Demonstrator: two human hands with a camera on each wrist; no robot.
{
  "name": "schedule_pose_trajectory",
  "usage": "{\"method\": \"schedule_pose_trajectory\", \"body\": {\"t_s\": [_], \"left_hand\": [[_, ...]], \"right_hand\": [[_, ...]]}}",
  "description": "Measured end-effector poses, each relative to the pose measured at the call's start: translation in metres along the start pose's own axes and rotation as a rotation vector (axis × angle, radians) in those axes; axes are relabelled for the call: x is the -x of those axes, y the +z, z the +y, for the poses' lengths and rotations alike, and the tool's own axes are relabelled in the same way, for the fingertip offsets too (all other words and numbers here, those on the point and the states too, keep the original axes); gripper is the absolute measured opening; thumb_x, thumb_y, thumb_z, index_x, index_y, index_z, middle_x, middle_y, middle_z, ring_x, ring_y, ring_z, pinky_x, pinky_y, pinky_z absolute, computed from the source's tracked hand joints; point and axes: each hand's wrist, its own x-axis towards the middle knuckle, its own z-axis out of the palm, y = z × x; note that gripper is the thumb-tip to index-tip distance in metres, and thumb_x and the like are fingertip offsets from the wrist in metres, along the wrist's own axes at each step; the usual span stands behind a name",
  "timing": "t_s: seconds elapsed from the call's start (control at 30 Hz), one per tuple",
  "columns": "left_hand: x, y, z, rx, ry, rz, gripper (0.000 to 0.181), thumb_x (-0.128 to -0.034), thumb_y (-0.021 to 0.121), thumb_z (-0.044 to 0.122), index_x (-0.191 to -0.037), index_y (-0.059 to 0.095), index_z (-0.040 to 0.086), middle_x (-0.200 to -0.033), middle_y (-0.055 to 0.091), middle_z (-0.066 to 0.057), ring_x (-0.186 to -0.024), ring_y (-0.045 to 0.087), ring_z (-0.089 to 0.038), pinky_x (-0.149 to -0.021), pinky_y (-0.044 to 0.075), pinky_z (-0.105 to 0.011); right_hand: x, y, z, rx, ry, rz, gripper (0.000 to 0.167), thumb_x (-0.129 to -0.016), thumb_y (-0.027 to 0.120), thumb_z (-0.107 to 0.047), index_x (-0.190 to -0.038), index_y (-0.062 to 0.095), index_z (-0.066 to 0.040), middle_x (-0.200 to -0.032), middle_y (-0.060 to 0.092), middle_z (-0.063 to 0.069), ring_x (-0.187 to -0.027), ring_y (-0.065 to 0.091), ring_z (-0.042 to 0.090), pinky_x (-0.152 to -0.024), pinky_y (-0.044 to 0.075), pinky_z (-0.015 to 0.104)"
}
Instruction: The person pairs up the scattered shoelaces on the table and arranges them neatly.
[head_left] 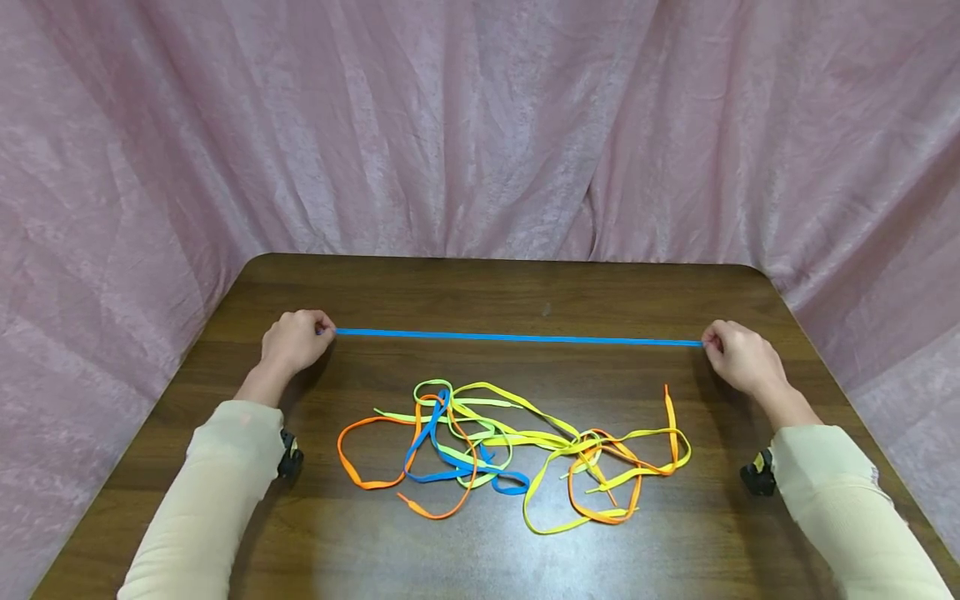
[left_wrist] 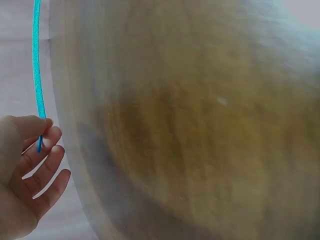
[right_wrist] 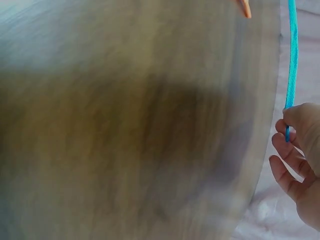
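A flat blue shoelace [head_left: 517, 337] is stretched straight from side to side above the far half of the table. My left hand [head_left: 294, 342] pinches its left end between thumb and index finger; in the left wrist view the blue tip [left_wrist: 39, 145] pokes out below the thumb. At the other end my right hand [head_left: 742, 357] pinches the lace the same way, its tip [right_wrist: 287, 134] showing under the thumb. Nearer to me lies a loose tangle of shoelaces: orange [head_left: 360, 483], blue [head_left: 427, 477], pale green [head_left: 431, 383] and yellow [head_left: 540, 531].
The laces lie on a dark wood-grain table [head_left: 390, 558] with rounded far corners. Pink velvety curtains [head_left: 480, 125] hang behind it and along both sides. A small black device [head_left: 291, 454] is worn at my left wrist, another [head_left: 759, 473] at my right.
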Motion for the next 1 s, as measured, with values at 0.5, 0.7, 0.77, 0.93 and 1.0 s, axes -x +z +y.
{"method": "schedule_pose_trajectory", "body": {"t_s": [0.5,0.7,0.77,0.93,1.0], "left_hand": [[-0.031,-0.006,0.011,0.018,-0.057,0.018,0.019,-0.0872,0.053,0.025,-0.088,0.068,0.012,-0.083,0.065,-0.008,-0.071,0.058,-0.03,-0.056,0.042,-0.042],[-0.039,-0.003,0.012,0.018,-0.076,0.036,0.019,-0.0856,0.053,0.025,-0.085,0.068,0.013,-0.087,0.066,-0.01,-0.076,0.06,-0.034,-0.059,0.044,-0.045],[-0.041,-0.002,0.012,0.019,-0.085,0.034,0.019,-0.0853,0.053,0.024,-0.084,0.068,0.013,-0.088,0.066,-0.01,-0.077,0.06,-0.034,-0.059,0.044,-0.045],[-0.045,-0.001,0.014,0.019,-0.114,0.033,0.018,-0.0835,0.05,0.022,-0.079,0.066,0.013,-0.086,0.065,-0.01,-0.074,0.059,-0.033,-0.056,0.043,-0.042],[-0.046,-0.001,0.015,0.013,-0.122,0.036,0.018,-0.0828,0.05,0.021,-0.077,0.065,0.013,-0.085,0.064,-0.01,-0.074,0.058,-0.033,-0.055,0.043,-0.041]], "right_hand": [[-0.029,-0.002,0.011,0.01,0.115,-0.086,0.003,-0.08,0.053,-0.007,-0.083,0.054,-0.006,-0.073,0.053,0.007,-0.065,0.051,0.026,-0.053,0.039,0.045],[-0.042,-0.003,0.012,0.018,0.157,-0.128,0.004,-0.08,0.051,-0.008,-0.083,0.053,-0.006,-0.075,0.053,0.009,-0.068,0.052,0.029,-0.057,0.04,0.047],[-0.046,-0.003,0.012,0.022,0.169,-0.136,0.004,-0.079,0.05,-0.008,-0.083,0.053,-0.006,-0.076,0.053,0.009,-0.068,0.052,0.03,-0.057,0.04,0.047],[-0.055,-0.003,0.008,0.025,0.21,-0.179,0.009,-0.081,0.048,-0.009,-0.086,0.054,-0.006,-0.082,0.056,0.013,-0.072,0.053,0.035,-0.058,0.041,0.049],[-0.058,-0.003,0.006,0.023,0.233,-0.197,0.01,-0.081,0.047,-0.01,-0.088,0.054,-0.005,-0.086,0.057,0.015,-0.076,0.054,0.038,-0.058,0.041,0.05]]}}
